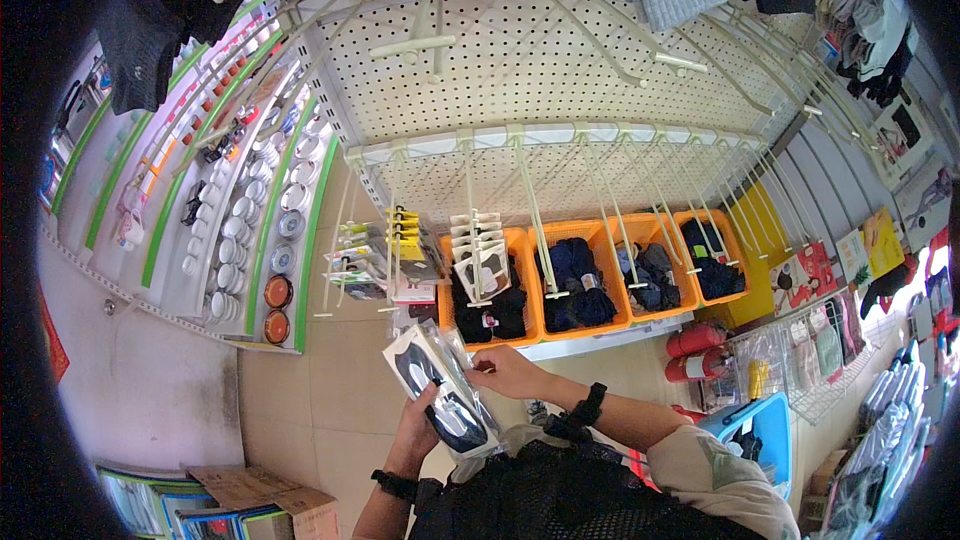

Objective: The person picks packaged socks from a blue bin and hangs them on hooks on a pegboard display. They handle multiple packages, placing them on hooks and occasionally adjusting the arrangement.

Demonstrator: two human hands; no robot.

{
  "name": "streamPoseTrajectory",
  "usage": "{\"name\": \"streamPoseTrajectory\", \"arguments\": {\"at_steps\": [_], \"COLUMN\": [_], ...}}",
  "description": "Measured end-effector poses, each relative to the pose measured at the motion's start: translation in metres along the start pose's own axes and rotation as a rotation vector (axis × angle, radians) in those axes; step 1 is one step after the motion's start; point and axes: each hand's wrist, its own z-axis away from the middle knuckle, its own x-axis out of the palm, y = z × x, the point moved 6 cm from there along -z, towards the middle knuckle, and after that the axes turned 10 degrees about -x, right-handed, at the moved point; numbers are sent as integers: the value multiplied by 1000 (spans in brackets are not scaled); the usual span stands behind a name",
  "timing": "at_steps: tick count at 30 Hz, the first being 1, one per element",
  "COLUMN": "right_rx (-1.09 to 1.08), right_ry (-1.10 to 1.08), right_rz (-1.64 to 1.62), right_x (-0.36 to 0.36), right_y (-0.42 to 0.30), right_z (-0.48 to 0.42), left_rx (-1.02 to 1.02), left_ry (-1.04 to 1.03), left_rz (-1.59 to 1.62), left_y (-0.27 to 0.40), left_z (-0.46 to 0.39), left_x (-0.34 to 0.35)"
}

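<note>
My left hand [420, 418] grips a small stack of clear plastic packets [444, 394] in front of my body, its thumb across the top one. The top packet holds a white card with dark, rounded pieces on it, tilted with its upper end to the left. At the packets' right edge, my right hand [511, 373] has its fingertips curled on the clear plastic. Just beyond hang similar white-carded packets [482, 270] on a display hook. Beside them, packets with yellow tops [403, 240] hang on another hook.
Orange baskets [626, 322] of dark knitted goods line the shelf under the pegboard [480, 82]. Long metal hooks [529, 217] stick out towards me. Shelves of white dishes [232, 247] stand left. Red fire extinguishers [694, 365] and a blue basket [780, 427] are to the right.
</note>
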Motion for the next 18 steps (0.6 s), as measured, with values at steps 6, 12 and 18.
{"name": "streamPoseTrajectory", "arguments": {"at_steps": [6, 12, 18], "right_rx": [184, 132, 142], "right_ry": [62, 272, 385], "right_rz": [-44, -135, -92], "right_x": [-18, -30, -54], "right_y": [-1, -3, 1], "right_z": [9, 23, 32], "left_rx": [15, 14, -25], "left_ry": [-25, -27, 49], "left_rz": [14, 50, 106], "left_y": [3, 5, 3], "left_z": [1, -1, 3], "left_x": [2, -9, -21]}}
